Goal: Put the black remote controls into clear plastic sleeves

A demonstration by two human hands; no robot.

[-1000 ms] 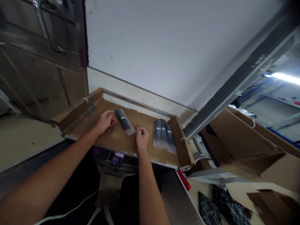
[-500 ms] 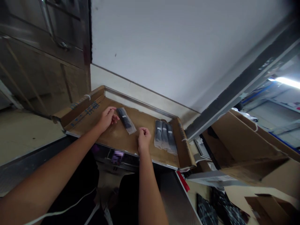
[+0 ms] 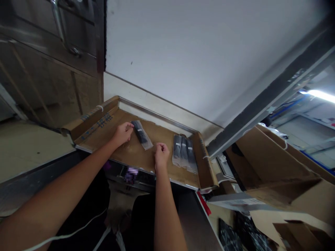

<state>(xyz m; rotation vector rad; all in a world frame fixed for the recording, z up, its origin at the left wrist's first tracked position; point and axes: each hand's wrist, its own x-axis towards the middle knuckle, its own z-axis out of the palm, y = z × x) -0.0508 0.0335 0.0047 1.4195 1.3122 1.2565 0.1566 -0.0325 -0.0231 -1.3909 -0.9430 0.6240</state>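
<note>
On the cardboard-lined tray lies a dark item in a clear plastic sleeve, with a small white label across it. My left hand is at the sleeve's upper left edge, index fingertip touching or almost touching it, thumb a little apart. Close to the sleeve's lower right end, my right hand rests over the cardboard with its fingers curled closed. Whatever those fingers may hold is hidden. Three similar sleeved dark items lie side by side at the tray's right end, to the right of my right hand.
Raised cardboard flaps bound the tray's ends. Behind it rises a white panel, with a metal door at left. Large open cardboard boxes stand at right, and dark patterned bags lie below them.
My left hand has shifted slightly right along the sleeve's upper edge, its fingers straighter and less curled. The right hand and sleeved items look unmoved; the view has shifted a little.
</note>
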